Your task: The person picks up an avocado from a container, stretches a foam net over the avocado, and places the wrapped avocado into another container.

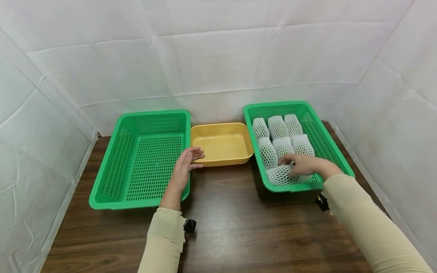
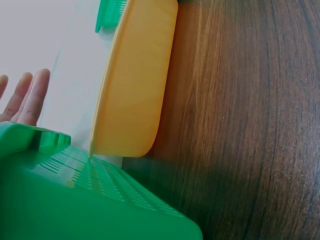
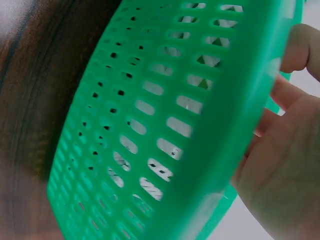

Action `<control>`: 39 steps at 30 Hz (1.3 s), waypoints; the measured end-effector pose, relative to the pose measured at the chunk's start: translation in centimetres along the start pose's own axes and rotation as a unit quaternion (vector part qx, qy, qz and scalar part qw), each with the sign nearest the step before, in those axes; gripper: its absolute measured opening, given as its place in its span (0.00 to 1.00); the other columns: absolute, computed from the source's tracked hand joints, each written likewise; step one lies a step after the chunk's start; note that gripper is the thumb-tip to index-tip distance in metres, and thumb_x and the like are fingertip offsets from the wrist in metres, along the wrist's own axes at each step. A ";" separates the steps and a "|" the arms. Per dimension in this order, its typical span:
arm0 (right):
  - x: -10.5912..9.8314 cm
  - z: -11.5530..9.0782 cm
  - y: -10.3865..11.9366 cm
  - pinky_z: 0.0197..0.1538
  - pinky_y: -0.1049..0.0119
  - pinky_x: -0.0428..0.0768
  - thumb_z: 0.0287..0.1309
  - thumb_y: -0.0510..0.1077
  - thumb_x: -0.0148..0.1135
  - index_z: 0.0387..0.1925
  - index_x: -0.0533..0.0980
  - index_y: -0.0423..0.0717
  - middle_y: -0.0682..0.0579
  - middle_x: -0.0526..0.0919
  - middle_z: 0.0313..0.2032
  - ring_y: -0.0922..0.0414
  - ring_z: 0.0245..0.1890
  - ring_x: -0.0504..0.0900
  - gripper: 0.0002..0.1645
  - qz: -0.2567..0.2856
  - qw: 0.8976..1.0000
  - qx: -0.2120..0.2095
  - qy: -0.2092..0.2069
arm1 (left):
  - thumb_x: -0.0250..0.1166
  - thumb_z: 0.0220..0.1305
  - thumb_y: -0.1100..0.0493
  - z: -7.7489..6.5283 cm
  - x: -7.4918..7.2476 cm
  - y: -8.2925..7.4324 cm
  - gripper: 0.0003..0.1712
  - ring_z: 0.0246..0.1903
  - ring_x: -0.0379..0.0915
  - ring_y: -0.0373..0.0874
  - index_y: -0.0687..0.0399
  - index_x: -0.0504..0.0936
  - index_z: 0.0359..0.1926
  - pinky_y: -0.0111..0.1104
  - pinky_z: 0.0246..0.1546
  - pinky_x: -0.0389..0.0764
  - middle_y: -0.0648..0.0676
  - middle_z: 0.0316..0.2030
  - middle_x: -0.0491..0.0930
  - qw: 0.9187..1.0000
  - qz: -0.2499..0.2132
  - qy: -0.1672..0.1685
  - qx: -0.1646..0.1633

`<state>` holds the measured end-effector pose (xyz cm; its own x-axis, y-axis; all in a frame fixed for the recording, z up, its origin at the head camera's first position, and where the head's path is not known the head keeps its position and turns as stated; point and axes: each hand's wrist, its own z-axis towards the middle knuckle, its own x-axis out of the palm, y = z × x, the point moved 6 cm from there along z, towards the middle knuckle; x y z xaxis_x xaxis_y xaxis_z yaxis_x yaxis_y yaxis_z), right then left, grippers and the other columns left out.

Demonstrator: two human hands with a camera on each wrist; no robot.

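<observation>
In the head view, my right hand reaches into the right green basket. Its thumb and fingers are curled about a front item in a white foam net sleeve, which lies crosswise. What is inside the sleeve is hard to make out. Behind it, several more white net-sleeved items lie in rows. The right wrist view shows the basket's slotted wall partly hiding the right hand. My left hand hovers by the right rim of the left green basket, fingers loosely extended, holding nothing.
A shallow yellow tray stands between the two baskets, close to both. All three containers rest on a dark wooden table. White sheeting rises behind the table and at both sides.
</observation>
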<state>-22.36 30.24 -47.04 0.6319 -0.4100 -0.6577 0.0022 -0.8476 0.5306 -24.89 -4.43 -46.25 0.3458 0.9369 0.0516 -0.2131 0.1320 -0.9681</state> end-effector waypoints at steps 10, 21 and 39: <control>0.2 -0.5 -0.1 0.43 0.51 0.73 0.53 0.40 0.57 0.48 0.73 0.40 0.36 0.70 0.51 0.43 0.48 0.70 0.19 -0.011 1.000 -0.003 -0.017 | 0.38 0.73 0.45 -0.1 0.4 0.0 0.34 0.53 0.66 0.64 0.76 0.62 0.57 0.51 0.46 0.73 0.71 0.52 0.68 1.000 -0.006 0.003 0.000; 0.5 -0.4 -1.0 0.45 0.50 0.74 0.52 0.42 0.64 0.47 0.72 0.39 0.38 0.74 0.47 0.42 0.48 0.72 0.21 -0.010 0.998 0.017 -0.055 | 0.39 0.73 0.45 -0.1 0.7 -0.1 0.33 0.53 0.66 0.65 0.75 0.63 0.57 0.48 0.46 0.75 0.73 0.51 0.68 1.000 -0.010 0.000 0.000; 1.6 0.3 -1.5 0.43 0.52 0.74 0.54 0.43 0.65 0.45 0.78 0.40 0.42 0.78 0.44 0.46 0.45 0.75 0.17 0.003 0.991 0.057 -0.124 | 0.42 0.73 0.46 0.0 0.1 0.1 0.32 0.52 0.67 0.63 0.75 0.64 0.57 0.36 0.44 0.77 0.75 0.52 0.66 1.000 -0.004 -0.003 -0.003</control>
<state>-21.59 30.71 -49.08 0.4213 -0.4728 -0.7739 -0.0971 -0.8720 0.4798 -24.90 -4.28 -46.38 0.3414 0.9379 0.0616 -0.2045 0.1380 -0.9691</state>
